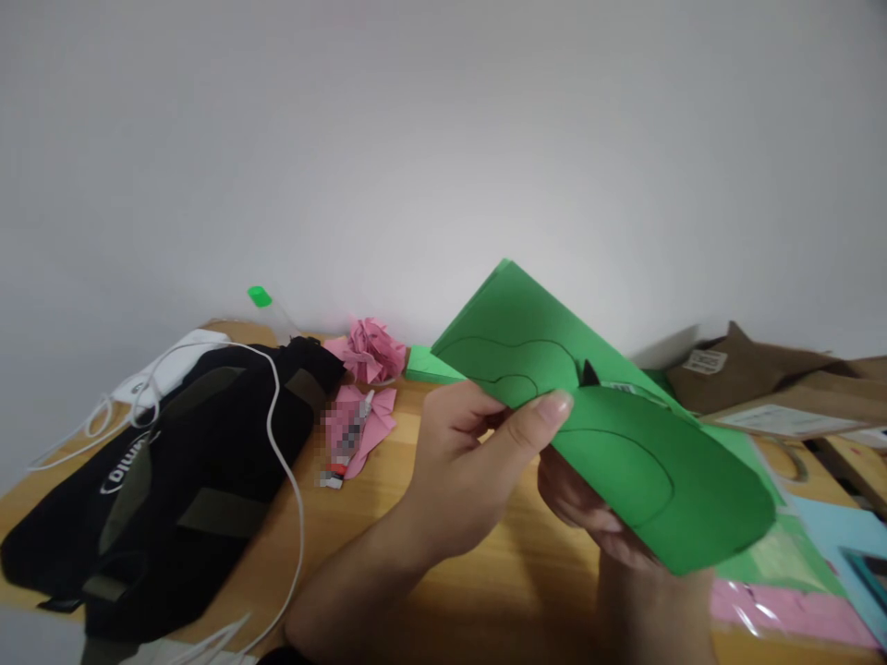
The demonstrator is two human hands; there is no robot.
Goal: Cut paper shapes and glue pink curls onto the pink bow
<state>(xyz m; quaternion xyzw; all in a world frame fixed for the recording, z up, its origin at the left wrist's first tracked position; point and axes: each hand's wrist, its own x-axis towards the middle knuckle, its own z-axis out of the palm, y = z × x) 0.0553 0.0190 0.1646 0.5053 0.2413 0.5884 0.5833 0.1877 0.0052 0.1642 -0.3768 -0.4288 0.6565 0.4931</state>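
My left hand (478, 471) pinches a folded green paper sheet (527, 323) between thumb and fingers near its lower edge. Curved lines are drawn in dark ink on the sheet. A cut runs into it from the right, and the cut part (721, 489) hangs toward the lower right. At the end of the cut a dark pointed tip (589, 373) shows, which looks like the blade of scissors. My right hand (578, 499) is below and behind the paper, its fingers curled. The paper hides most of what it grips, handles included.
A black bag (200, 480) lies at left with a white cable (287, 462) across it. Behind are a crumpled pink paper flower (374, 351), a tube (350, 439) on pink scraps and green paper (430, 365). Brown packaging (741, 369) and a pink paper pack (796, 610) lie right.
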